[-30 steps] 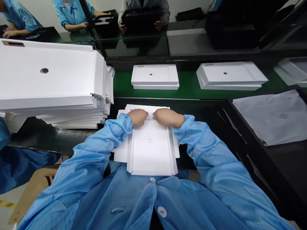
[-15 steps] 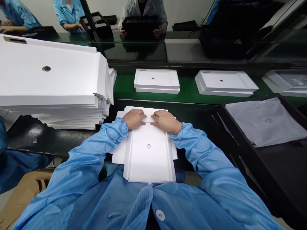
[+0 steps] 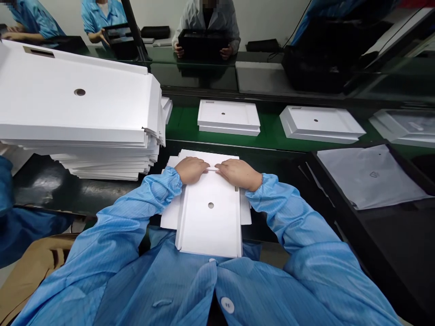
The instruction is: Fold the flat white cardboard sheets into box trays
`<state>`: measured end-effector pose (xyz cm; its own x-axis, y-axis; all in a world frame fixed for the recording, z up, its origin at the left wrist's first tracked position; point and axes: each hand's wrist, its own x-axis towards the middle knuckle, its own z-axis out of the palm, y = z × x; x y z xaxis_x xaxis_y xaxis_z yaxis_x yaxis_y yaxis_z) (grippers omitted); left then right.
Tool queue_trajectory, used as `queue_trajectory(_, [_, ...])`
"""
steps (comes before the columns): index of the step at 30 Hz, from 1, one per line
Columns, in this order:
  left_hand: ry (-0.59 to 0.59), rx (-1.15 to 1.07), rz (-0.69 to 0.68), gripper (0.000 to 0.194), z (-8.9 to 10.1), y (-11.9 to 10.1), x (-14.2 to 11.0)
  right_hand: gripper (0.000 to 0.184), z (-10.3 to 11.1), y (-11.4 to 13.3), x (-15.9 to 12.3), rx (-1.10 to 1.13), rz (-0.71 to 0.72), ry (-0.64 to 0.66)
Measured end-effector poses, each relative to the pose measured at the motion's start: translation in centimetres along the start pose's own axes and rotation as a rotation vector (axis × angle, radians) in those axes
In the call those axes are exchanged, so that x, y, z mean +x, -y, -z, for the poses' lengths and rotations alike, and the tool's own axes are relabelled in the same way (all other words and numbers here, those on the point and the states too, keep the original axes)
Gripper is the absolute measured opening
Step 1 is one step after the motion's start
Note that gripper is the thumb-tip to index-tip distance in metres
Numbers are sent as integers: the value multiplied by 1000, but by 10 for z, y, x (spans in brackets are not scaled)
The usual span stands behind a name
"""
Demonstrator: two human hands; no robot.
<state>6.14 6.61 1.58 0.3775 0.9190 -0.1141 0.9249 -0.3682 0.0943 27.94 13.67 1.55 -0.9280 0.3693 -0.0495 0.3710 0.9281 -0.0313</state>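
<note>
In front of my body lies a white cardboard box insert [image 3: 210, 226] with a round hole near its middle and folded side edges. My left hand [image 3: 193, 170] grips the left part of its far flap, fingers closed along the fold. Opposite it, my right hand [image 3: 238, 174] pinches the same flap from the right, the thumbs close to each other. Other flat white cardboard sheets [image 3: 170, 218] lie beneath the insert, sticking out at both sides and the far end.
A tall stack of white cardboard inserts [image 3: 112, 106] stands at the left. White trays [image 3: 229, 113] sit in pairs on the green belt [image 3: 268, 133]. At the right, a grey bag [image 3: 370, 176] lies on a black case. Co-workers [image 3: 207, 18] are across the bench.
Both hands stay at the far end, and the flap there now stands raised between my fingers. The insert's right side edge has folded up. The view has shifted slightly.
</note>
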Motion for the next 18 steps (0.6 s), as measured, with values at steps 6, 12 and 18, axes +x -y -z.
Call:
queue_trajectory(6, [-48, 51, 76, 28, 9, 3, -16, 48, 2, -13, -13, 167, -152, -51])
queue_trajectory(12, [-113, 8, 141, 28, 12, 11, -33, 51, -9, -18, -36, 663, -289, -457])
queue_trajectory(18, [-198, 33, 172, 33, 31, 3, -57, 60, -40, -8, -59, 1012, -546, -731])
